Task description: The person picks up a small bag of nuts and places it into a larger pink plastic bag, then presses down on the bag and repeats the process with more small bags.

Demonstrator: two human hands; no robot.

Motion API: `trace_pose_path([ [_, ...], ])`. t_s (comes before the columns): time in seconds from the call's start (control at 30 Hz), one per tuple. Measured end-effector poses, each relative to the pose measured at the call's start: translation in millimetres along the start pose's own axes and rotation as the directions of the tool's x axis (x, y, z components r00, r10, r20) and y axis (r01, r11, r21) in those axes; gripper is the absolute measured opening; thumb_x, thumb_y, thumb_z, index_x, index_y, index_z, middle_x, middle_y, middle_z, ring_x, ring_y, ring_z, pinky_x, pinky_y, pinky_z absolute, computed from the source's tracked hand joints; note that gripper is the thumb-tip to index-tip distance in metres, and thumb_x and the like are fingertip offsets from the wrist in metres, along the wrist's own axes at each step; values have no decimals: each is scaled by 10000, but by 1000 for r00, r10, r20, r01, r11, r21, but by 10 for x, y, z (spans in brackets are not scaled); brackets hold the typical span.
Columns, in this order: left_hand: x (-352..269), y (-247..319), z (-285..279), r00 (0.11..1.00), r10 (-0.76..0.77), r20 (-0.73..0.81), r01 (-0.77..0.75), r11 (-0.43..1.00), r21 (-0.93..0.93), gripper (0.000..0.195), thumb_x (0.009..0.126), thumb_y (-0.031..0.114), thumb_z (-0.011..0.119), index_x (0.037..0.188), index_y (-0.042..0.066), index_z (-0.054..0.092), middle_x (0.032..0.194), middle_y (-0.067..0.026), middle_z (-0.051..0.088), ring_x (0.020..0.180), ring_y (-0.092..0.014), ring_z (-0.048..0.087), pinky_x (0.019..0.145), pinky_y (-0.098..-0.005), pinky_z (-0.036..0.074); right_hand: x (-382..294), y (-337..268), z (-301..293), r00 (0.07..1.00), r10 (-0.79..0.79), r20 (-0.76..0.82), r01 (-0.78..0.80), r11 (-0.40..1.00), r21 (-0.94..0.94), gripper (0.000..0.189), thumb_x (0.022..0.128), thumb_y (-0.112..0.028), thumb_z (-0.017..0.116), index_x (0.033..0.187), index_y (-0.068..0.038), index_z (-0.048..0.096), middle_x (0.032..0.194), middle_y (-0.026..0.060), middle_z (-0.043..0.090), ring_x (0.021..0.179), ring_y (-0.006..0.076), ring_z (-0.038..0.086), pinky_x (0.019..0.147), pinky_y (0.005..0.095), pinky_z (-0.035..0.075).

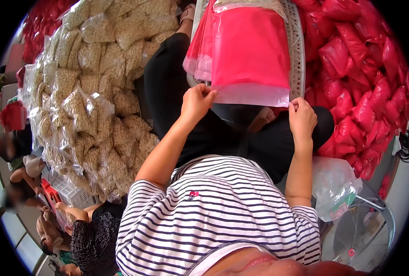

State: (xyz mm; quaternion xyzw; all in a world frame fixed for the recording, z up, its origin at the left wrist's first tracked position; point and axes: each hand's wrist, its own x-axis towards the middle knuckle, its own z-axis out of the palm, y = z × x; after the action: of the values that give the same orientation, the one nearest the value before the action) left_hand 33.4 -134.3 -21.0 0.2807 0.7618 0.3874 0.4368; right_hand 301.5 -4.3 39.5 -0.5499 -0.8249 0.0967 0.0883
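A flat red plastic bag (249, 48) with a clear strip along its near edge lies over a white plastic crate (297, 51) before me. My left hand (198, 101) pinches the left corner of that clear edge between thumb and fingers. At the opposite corner, my right hand (301, 115) grips the edge the same way, so the strip is stretched straight between both hands. More flat red bags (201, 48) fan out under its left side. On the far end rests part of a clear bag with pale contents (249, 3), cut off by the picture's rim.
Clear bags of beige pellet-like pieces (97, 86) are heaped to the left. Filled red bags (356, 79) form a pile on the right. A floor fan (358, 238) and a clear plastic bag (335, 186) are at lower right. Several people sit at lower left near a white basket (71, 189).
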Motion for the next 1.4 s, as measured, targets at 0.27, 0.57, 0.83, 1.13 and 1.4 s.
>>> trace_pose_path([
  [0.27, 24, -126, -33, 908, -33, 418, 387, 454, -803, 428, 949, 467, 494, 1071, 58, 522, 1011, -94, 637, 948, -195, 615, 879, -357, 482, 114, -1082, 451, 823, -548, -150, 544, 682, 489, 91, 738, -109, 712, 809, -90, 658, 802, 47, 609, 758, 264, 622, 624, 375, 493],
  [0.57, -24, -95, -51, 921, 15, 388, 336, 470, -816, 478, 978, 447, 401, 1206, 33, 476, 1007, -119, 658, 939, -238, 640, 819, -356, 497, -44, -1235, 421, 552, -805, -217, 796, 432, 424, 86, 718, -85, 672, 761, -71, 598, 1012, 18, 619, 1009, 223, 552, 889, 387, 408],
  [0.83, 270, 214, -501, 616, 759, 213, -637, 321, 701, 756, 675, -10, 638, 1386, 45, 390, 1469, -140, 353, 1340, -298, 363, 1046, -402, 351, -262, 653, -1353, 977, 110, 182, -95, 992, -89, 180, 866, -201, 619, 928, -34, 642, 704, 141, 648, 679, 279, 654, 606, 389, 498],
  [1.13, 856, 399, -364, 311, 744, 591, -759, -180, 626, 595, 877, 141, 484, 1454, 209, 352, 1527, -6, 304, 1399, -219, 302, 1110, -387, 314, 645, 363, 167, 862, -499, -92, 476, 858, -196, 651, 758, -112, 665, 1370, -184, 456, 1378, 87, 477, 799, 314, 652, 649, 381, 537],
  [1.4, 837, 173, -438, 470, 593, 654, -816, 9, 578, 565, 896, 119, 439, 1446, 228, 368, 1539, 27, 287, 1427, -195, 243, 1175, -429, 163, 802, 378, 480, 605, -783, -143, 793, 608, 30, 476, 789, -32, 508, 1250, -125, 581, 1215, 106, 628, 779, 248, 685, 667, 322, 553],
])
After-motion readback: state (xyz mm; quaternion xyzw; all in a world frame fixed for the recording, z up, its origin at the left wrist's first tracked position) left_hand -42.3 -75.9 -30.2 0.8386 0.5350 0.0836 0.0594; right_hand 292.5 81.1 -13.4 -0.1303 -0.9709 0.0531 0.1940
